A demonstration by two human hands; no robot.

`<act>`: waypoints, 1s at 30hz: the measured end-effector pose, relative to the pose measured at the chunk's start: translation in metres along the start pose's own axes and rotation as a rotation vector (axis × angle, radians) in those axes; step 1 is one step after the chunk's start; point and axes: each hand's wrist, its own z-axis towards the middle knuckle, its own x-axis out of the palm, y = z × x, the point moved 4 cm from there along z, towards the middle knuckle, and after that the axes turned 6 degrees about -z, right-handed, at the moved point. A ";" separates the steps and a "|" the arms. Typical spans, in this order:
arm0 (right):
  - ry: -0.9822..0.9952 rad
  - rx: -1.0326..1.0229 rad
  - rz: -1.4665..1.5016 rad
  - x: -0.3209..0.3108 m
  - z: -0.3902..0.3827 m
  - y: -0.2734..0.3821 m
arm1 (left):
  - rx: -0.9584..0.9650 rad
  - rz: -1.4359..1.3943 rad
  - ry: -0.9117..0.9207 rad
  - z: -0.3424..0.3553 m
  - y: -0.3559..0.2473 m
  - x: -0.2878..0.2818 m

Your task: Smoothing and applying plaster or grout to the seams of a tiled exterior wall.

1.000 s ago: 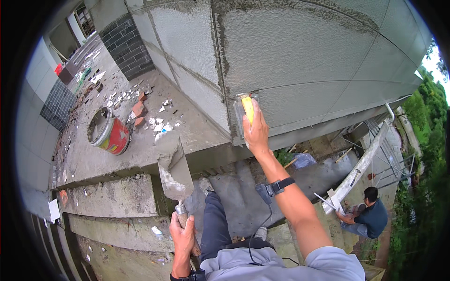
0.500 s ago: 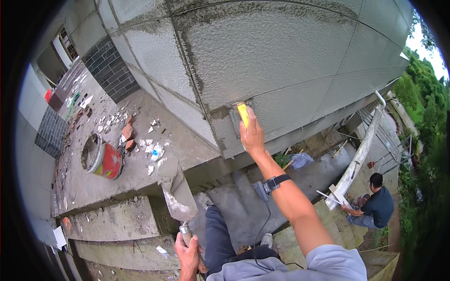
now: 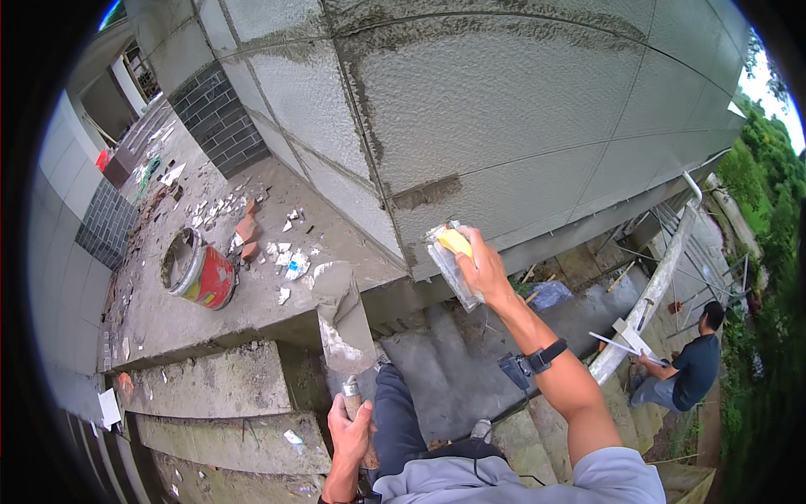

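Note:
My left hand is closed around the wooden handle of a trowel, whose broad blade points away from me with grey mortar on it. Fingers of my right hand wrap the yellow handle of a small float. The float's grey plate is tilted and sits in front of the lower wall edge; whether it touches the wall I cannot tell. Above it, a dark damp mortar patch marks a joint near the corner of the pale textured wall.
A red bucket stands on the ledge left of the wall, beside broken bricks and white scraps. Concrete steps drop away at lower left. A long pale pole slants at right, near a crouching co-worker holding a white strip.
My right hand has drawn the float down and toward me, uncovering the damp patch on the wall. My left hand still holds the loaded trowel; the whole view has shifted slightly.

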 end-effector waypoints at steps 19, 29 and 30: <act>-0.003 -0.399 -0.870 -0.050 0.057 -0.012 | 0.139 0.198 0.007 -0.010 0.010 0.007; -0.117 0.196 0.358 -0.135 -0.044 -0.063 | 0.078 0.326 0.244 -0.021 -0.010 0.053; -0.030 0.261 0.464 -0.127 -0.058 -0.052 | -0.018 0.282 0.214 -0.029 -0.019 0.060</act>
